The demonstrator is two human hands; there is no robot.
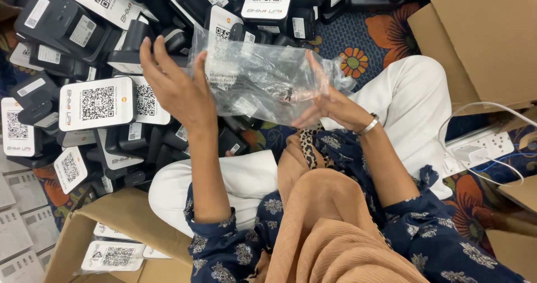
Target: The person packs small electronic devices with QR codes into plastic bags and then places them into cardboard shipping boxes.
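Both hands are wrapped round a clear plastic bag [263, 78]: left hand [179, 90] open-fingered against its side, right hand [327, 101] pinching it, above piled black devices [84, 31].

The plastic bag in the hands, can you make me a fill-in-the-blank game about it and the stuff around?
1. Both hands, the left hand and the right hand, hold a clear ____ bag.
2. The right wrist wears a silver ____.
3. The pile of devices behind the bag is mostly ____ in colour.
4. The open box at lower left is made of ____.

Missing words: plastic; bangle; black; cardboard
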